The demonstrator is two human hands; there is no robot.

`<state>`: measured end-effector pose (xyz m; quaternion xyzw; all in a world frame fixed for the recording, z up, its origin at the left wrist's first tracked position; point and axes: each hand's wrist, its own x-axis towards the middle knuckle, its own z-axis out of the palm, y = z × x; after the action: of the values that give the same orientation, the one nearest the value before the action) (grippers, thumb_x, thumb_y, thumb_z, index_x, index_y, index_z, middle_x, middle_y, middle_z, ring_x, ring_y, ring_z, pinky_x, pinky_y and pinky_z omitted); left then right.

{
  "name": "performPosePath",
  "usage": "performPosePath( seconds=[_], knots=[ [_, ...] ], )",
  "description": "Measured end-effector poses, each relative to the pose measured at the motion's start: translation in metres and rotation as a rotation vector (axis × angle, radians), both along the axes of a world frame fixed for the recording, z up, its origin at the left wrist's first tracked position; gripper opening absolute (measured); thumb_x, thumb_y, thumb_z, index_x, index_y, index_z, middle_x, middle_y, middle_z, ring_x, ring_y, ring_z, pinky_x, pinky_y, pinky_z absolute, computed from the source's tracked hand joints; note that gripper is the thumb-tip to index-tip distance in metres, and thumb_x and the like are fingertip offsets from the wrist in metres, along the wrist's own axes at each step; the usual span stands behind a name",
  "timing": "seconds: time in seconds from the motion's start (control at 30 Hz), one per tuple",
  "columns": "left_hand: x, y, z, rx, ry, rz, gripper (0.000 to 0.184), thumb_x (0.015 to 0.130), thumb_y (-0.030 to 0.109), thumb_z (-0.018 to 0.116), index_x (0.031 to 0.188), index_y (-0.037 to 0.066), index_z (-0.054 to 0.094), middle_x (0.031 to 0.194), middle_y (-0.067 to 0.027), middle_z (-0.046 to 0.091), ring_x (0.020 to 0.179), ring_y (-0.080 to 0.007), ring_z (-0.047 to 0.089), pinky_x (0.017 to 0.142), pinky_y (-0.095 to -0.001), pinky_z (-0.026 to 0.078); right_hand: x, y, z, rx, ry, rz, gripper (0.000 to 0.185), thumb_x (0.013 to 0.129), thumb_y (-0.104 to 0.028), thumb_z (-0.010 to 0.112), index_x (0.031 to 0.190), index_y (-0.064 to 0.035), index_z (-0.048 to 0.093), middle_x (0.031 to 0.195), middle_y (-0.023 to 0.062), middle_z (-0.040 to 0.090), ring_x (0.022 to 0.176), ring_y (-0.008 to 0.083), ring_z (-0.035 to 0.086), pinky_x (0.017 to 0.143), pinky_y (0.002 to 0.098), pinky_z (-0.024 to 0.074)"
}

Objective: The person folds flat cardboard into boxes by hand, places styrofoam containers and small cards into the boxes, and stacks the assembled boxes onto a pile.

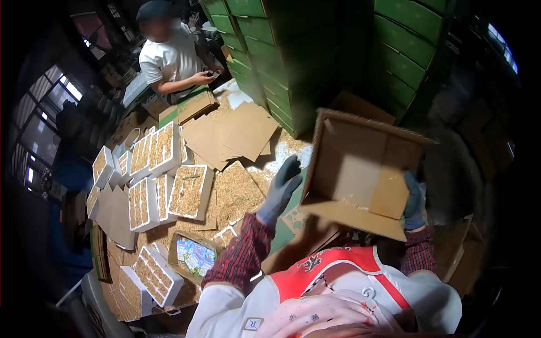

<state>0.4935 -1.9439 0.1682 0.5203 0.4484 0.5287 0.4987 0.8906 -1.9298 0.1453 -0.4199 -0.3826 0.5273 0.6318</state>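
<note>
My right hand (414, 204), in a blue-grey glove, grips the right side of a cardboard box (342, 153). The box is tilted with its open side facing me, and a few wood shavings lie inside. My left hand (282, 188), gloved too, is raised left of the box, fingers stretched out and holding nothing. Below and left of it is a heap of wood shavings (239, 191). A white foam tray (190, 191) filled with shavings lies further left, with a small green thing on top. Near my left sleeve is a small box with colourful packets (194, 254).
Flat cardboard sheets (231, 132) lie across the table's far part. More foam trays (158, 276) stand at the left. Stacked green boxes (270, 62) rise behind, with another stack (406, 50) at the right. A person (172, 59) in a white shirt stands across the table.
</note>
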Motion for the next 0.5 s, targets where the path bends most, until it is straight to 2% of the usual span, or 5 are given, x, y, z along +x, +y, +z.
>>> performPosePath(
  seconds=[0.13, 0.2, 0.27, 0.37, 0.5],
  knots=[
    [0.007, 0.167, -0.067, 0.111, 0.115, -0.017, 0.087, 0.076, -0.001, 0.066, 0.152, 0.009, 0.023, 0.146, -0.0142, 0.042, 0.106, -0.0185, 0.058, 0.087, -0.0309, 0.05, 0.06, 0.023, 0.008, 0.157, 0.28, -0.262, 0.04, 0.093, -0.013, 0.062, 0.129, 0.001, 0.052, 0.116, 0.0061, 0.06, 0.1, 0.015, 0.058, 0.085, 0.0292, 0.0492],
    [0.006, 0.235, -0.116, 0.042, -0.122, -0.166, 0.085, 0.072, -0.004, 0.063, 0.149, 0.007, 0.029, 0.132, -0.0126, 0.056, 0.081, -0.0162, 0.062, 0.066, -0.0254, 0.05, 0.028, 0.032, 0.039, 0.268, -0.043, -0.383, 0.042, 0.092, -0.014, 0.063, 0.13, 0.0015, 0.051, 0.119, 0.0069, 0.059, 0.103, 0.0151, 0.056, 0.087, 0.0294, 0.0484],
    [0.014, 0.24, -0.114, -0.057, 0.18, -0.307, 0.077, 0.072, 0.0, 0.064, 0.144, 0.006, 0.038, 0.119, -0.0094, 0.062, 0.078, -0.0152, 0.062, 0.068, -0.0265, 0.05, 0.029, 0.055, 0.024, 0.257, -0.297, -0.381, 0.047, 0.092, -0.013, 0.063, 0.134, 0.0014, 0.047, 0.121, 0.0067, 0.057, 0.105, 0.0151, 0.055, 0.09, 0.0299, 0.0475],
    [0.025, 0.233, -0.073, -0.116, 0.762, -0.371, 0.053, 0.072, 0.014, 0.073, 0.122, 0.003, 0.059, 0.105, -0.0118, 0.066, 0.09, -0.0192, 0.064, 0.074, -0.0313, 0.053, -0.014, 0.1, 0.01, 0.066, 0.222, -0.099, 0.047, 0.092, -0.019, 0.065, 0.135, -0.0084, 0.047, 0.116, 0.0054, 0.058, 0.101, 0.0174, 0.056, 0.087, 0.0334, 0.0484],
    [0.044, 0.217, -0.14, 0.263, 0.31, 0.102, 0.059, 0.079, 0.009, 0.062, 0.135, 0.003, 0.048, 0.109, -0.0116, 0.064, 0.094, -0.0191, 0.062, 0.078, -0.0321, 0.051, -0.04, 0.186, -0.073, -0.185, -0.879, -0.322, 0.083, 0.087, -0.05, 0.065, 0.137, 0.0103, 0.038, 0.13, 0.024, 0.054, 0.118, 0.0328, 0.051, 0.101, 0.0415, 0.0383]
  ],
)
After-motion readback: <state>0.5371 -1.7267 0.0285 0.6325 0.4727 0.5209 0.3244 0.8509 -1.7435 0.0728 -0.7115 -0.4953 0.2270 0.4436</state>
